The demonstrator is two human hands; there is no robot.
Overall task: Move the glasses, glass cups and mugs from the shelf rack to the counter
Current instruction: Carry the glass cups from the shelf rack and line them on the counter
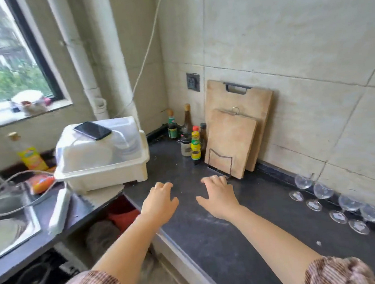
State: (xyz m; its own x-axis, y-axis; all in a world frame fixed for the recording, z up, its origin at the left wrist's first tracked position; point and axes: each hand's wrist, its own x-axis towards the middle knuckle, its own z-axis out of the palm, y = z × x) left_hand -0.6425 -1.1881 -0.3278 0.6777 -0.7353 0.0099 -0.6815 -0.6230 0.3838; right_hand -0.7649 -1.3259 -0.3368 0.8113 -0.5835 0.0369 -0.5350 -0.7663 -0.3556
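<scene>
While hands (159,201) (219,199) stretch forward, glasses (323,190) lie well right.

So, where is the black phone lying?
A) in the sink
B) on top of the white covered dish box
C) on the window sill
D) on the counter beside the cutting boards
B: the black phone lies flat on the lid of the white dish box, which stands at the corner of the counter.

Dark counter (214,242): wine glasses (321,190) along wall, leaning cutting boards (232,142), sauce bottles (195,145), white dish box (102,173).
</scene>
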